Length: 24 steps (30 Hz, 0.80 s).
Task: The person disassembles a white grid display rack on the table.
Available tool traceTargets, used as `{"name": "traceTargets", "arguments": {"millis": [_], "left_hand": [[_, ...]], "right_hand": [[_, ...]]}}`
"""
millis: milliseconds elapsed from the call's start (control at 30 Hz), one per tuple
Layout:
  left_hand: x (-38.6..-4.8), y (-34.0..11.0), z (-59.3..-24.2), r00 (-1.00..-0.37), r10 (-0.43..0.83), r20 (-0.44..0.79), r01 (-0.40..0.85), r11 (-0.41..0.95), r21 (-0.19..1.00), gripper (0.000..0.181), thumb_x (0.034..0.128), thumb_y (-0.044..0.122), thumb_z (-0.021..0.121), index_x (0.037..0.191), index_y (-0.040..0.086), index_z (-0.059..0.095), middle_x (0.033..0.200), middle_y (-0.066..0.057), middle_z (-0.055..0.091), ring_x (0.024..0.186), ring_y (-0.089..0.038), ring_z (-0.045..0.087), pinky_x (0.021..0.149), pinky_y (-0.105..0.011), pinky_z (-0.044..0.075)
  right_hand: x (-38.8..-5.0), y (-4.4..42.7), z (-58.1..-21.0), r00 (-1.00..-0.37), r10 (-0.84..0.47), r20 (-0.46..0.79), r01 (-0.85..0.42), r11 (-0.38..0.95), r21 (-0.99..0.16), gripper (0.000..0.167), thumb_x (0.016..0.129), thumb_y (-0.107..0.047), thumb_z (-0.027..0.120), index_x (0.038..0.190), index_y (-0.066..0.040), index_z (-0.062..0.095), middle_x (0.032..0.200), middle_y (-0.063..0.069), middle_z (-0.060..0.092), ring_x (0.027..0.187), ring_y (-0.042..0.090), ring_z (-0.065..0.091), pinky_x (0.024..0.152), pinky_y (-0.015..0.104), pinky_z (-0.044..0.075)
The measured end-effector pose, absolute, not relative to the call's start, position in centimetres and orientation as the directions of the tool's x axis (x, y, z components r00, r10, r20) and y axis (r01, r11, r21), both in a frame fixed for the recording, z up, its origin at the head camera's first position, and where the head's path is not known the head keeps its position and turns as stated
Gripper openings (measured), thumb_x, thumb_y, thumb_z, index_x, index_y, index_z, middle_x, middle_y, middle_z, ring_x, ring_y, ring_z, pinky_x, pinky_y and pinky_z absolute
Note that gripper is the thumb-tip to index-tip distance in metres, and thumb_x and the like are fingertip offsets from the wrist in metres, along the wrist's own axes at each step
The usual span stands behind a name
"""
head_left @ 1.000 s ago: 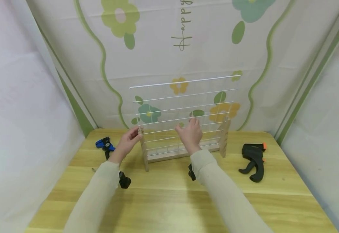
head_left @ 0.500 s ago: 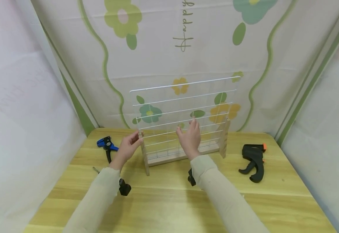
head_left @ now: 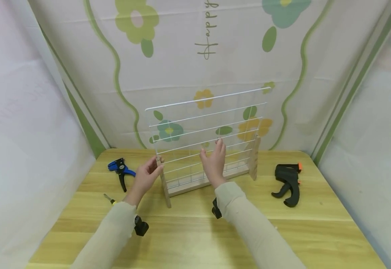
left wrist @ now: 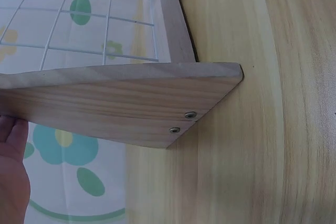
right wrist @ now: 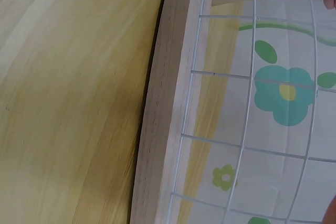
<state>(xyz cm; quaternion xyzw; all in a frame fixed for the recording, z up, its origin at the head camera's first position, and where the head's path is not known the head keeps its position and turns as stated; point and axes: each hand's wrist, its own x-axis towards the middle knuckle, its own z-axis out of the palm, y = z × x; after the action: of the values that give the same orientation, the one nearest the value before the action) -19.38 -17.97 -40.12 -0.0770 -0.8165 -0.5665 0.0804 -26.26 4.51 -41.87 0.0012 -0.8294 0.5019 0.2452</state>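
A wooden stand with a white wire grid (head_left: 208, 98) stands upright on the table in the head view, its left end nearer me. My left hand (head_left: 146, 175) grips the top of its left wooden side panel (head_left: 164, 186), thumb in front. In the left wrist view the panel shows two metal screw heads, with part of my left hand (left wrist: 11, 171) at its edge. My right hand (head_left: 213, 164) holds the middle of the grid, fingertips at a wire. In the right wrist view, the grid meets the wooden bottom bar (right wrist: 163, 103); only a bit of the hand shows.
Blue-and-black wire strippers (head_left: 121, 172) and a partly hidden screwdriver (head_left: 109, 198) lie left on the wooden table (head_left: 182, 235). A black clamp (head_left: 288, 183) with orange pads lies to the right. A flower-printed cloth (head_left: 168, 67) hangs behind.
The stand's left end has come nearer to me, and my left hand has moved down with it. The grid slants more now. My right hand stays at its middle.
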Motion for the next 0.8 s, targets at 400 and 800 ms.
{"name": "traceTargets", "arguments": {"millis": [400, 800], "left_hand": [[-19.9, -18.3, -43.2, -0.957, -0.068, 0.282, 0.26, 0.234, 0.937, 0.036, 0.0857, 0.007, 0.064, 0.12, -0.001, 0.058, 0.113, -0.023, 0.061, 0.094, 0.003, 0.059, 0.077, -0.014, 0.049], [-18.3, -17.3, -42.1, -0.932, -0.063, 0.356, 0.338, 0.195, 0.921, 0.031, 0.0806, -0.007, 0.065, 0.11, -0.01, 0.056, 0.102, -0.03, 0.06, 0.086, 0.001, 0.057, 0.075, -0.014, 0.048]], "right_hand": [[-25.1, 3.7, -42.1, -0.883, 0.256, 0.393, -0.267, 0.413, -0.871, 0.064, 0.086, -0.018, 0.061, 0.138, -0.004, 0.025, 0.134, 0.016, 0.034, 0.124, 0.03, 0.036, 0.103, 0.042, 0.036], [-23.9, 3.6, -42.1, -0.888, 0.262, 0.377, -0.264, 0.382, -0.886, 0.068, 0.085, -0.02, 0.061, 0.14, -0.005, 0.024, 0.136, 0.015, 0.032, 0.126, 0.031, 0.035, 0.104, 0.043, 0.034]]}}
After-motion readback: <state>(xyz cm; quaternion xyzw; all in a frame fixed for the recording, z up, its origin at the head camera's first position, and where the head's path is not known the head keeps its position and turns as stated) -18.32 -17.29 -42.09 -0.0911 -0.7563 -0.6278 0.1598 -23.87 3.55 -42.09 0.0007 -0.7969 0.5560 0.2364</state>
